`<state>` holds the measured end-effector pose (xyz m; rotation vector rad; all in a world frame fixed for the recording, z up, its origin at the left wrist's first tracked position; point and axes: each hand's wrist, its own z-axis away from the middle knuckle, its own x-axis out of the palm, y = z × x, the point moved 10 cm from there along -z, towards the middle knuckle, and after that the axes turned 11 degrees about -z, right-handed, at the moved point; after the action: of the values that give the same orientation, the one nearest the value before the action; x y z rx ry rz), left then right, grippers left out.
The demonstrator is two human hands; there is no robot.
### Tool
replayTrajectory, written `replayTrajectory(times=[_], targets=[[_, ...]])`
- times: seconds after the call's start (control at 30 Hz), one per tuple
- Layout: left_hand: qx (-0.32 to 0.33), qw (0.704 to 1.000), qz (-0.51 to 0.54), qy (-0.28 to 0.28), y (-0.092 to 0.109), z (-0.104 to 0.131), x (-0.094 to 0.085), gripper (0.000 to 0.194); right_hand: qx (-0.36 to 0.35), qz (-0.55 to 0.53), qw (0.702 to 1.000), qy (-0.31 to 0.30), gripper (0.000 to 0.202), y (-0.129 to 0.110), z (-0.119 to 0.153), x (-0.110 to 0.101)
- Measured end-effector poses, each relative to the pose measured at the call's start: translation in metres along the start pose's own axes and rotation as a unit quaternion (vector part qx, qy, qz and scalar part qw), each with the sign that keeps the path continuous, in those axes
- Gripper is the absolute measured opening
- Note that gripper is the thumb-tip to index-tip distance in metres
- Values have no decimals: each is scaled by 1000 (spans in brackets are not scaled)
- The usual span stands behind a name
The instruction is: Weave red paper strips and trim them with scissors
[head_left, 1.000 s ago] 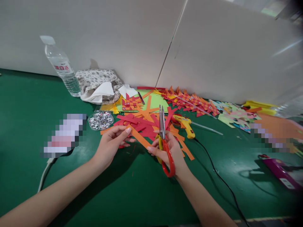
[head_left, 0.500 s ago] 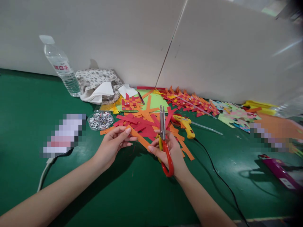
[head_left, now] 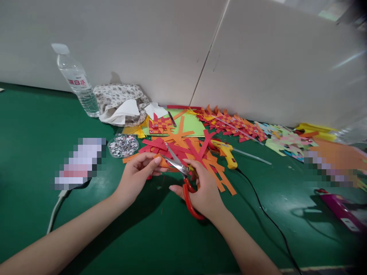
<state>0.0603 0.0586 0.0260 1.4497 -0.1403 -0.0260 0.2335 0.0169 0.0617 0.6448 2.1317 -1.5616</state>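
Between thumb and fingers, my left hand (head_left: 140,172) pinches an orange paper strip (head_left: 163,163). My right hand (head_left: 205,191) is closed around the red handle of a pair of scissors (head_left: 180,167). Their blades are spread and point left, close to the strip and my left fingertips. Whether a blade touches the paper I cannot tell. Just beyond both hands lies a heap of red and orange paper strips (head_left: 197,149). At its right side rests a yellow glue gun (head_left: 228,152), a clear glue stick poking out of its back.
A tray of googly eyes (head_left: 124,146), a phone (head_left: 82,162) on a cable and a water bottle (head_left: 76,80) stand to the left. Woven paper fish (head_left: 229,124) lie along the wall by a tissue pack (head_left: 120,101). A purple power strip (head_left: 341,210) is at the right.
My right hand has let go of the strip's near end. The scissors have swung from pointing upward to pointing left, and their blades have opened. My left hand still holds the strip.
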Motion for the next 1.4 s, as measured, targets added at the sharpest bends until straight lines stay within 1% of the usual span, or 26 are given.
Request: replayTrajectory(times=[0.1, 0.2, 0.33, 0.5, 0.7, 0.93, 1.13, 1.4], targets=[[26, 1000, -6, 2, 4, 2, 0, 33, -20, 21, 999, -24, 67, -6, 0, 5], [42, 999, -10, -3, 5, 4, 2, 29, -26, 27, 999, -33, 64, -9, -1, 7], [37, 999, -14, -20, 1, 5, 7, 26, -23, 28, 999, -39, 64, -10, -1, 8], [39, 999, -10, -24, -1, 4, 7, 25, -27, 29, 998, -48, 68, -9, 1, 10], [43, 998, 9, -34, -1, 5, 10, 25, -34, 33, 998, -36, 70, -9, 2, 9], [29, 998, 22, -44, -1, 8, 14, 22, -26, 23, 999, -34, 65, -9, 2, 10], [17, 998, 37, -45, -1, 9, 16, 23, -19, 28, 999, -32, 60, -7, 2, 9], [-1, 998, 59, -37, -5, 10, 15, 27, -15, 17, 999, -29, 63, -5, 2, 9]])
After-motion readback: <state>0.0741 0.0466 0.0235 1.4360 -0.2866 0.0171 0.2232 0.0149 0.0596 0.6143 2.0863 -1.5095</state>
